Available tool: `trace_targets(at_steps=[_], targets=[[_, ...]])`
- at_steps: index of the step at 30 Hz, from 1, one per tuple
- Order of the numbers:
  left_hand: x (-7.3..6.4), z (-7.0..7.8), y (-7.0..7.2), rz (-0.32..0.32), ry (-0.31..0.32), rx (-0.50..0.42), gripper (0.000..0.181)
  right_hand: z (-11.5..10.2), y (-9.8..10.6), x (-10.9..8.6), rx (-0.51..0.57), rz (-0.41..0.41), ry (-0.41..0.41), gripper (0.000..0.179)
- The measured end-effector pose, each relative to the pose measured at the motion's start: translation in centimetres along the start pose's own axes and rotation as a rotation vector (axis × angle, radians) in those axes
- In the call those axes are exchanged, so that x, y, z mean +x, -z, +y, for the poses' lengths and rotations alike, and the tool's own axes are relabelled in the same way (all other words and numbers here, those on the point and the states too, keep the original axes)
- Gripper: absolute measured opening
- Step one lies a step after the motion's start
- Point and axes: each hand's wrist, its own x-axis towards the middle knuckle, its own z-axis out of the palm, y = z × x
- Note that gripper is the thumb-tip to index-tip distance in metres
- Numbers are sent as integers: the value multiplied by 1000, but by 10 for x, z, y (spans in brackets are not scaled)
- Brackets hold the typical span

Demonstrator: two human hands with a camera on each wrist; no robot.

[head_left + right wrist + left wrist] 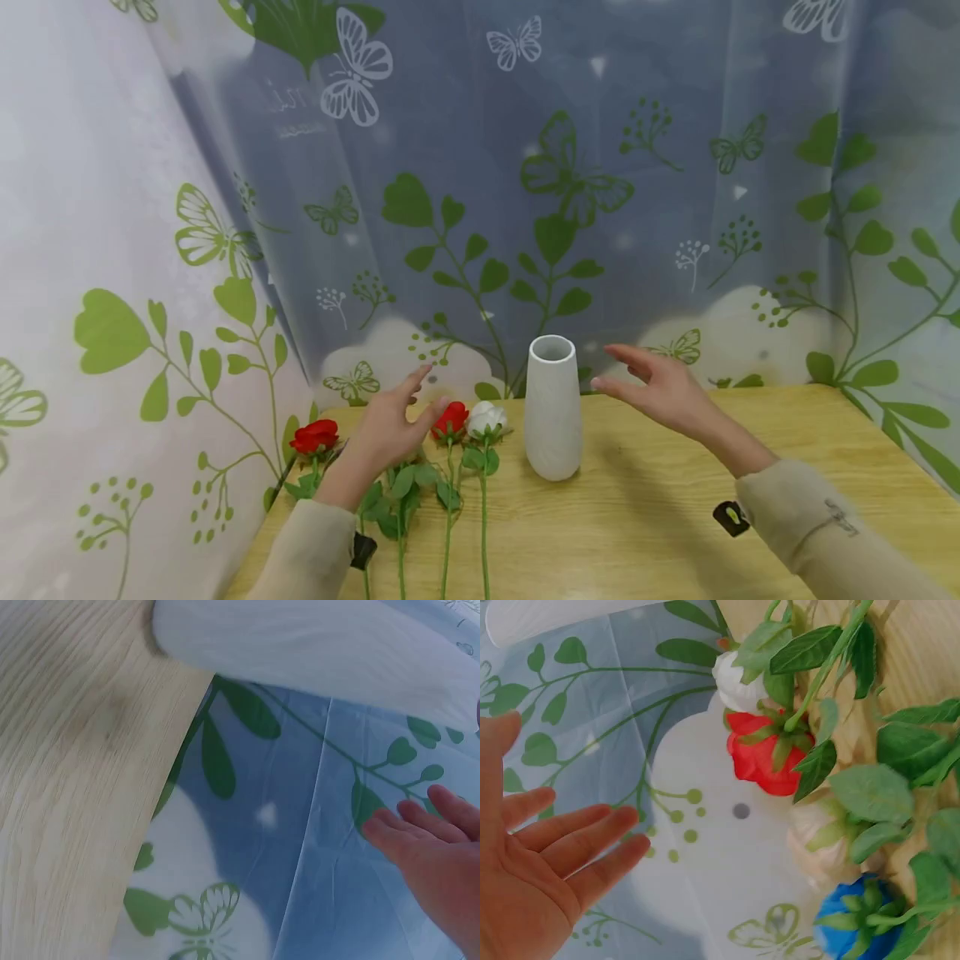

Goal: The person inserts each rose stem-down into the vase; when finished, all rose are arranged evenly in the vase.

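A white vase [553, 417] stands upright on the wooden table. To its right my right hand [667, 392] hovers with fingers extended, apart from the vase and holding nothing. My left hand [388, 429] is in the air above the flowers, fingers spread and nothing in it. Artificial roses lie on the table left of the vase: a white rose [487, 420], a red rose [450, 420] and another red rose [315, 436] at the far left. In the left wrist view a cream rose [819, 834] and a blue rose [859, 919] also show; my left hand hides them in the head view.
Green stems and leaves [405, 492] run toward the table's near edge. A patterned curtain [480, 167] with butterflies and leaves hangs behind the table and at both sides. Bare wood [637, 533] shows right of the vase. A black wrist device [731, 517] sits by the right cuff.
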Motion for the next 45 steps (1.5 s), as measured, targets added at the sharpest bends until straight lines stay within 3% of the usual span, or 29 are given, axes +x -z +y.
trace_targets(at_steps=[2,7,16,24,29,35,41,45], targets=[[-2,-3,-4,30,-4,-58,65,-3,-3,2,91,8,-1,79],[-7,-11,-19,29,61,-239,53,-9,-11,8,209,28,43,73],[-18,-16,-43,-57,203,-552,44,-17,-28,16,295,10,76,76],[-30,-24,-53,-117,233,-669,48,-23,-36,19,319,7,83,74],[-44,-35,-47,-129,259,-739,52,-24,-39,21,322,-6,74,76],[-64,-57,-31,-75,328,-775,56,-25,-42,22,320,4,81,78],[-88,-85,-12,9,485,-776,58,-27,-44,23,322,11,93,77],[-102,-106,-2,69,556,-781,58,-28,-44,24,315,10,94,76]])
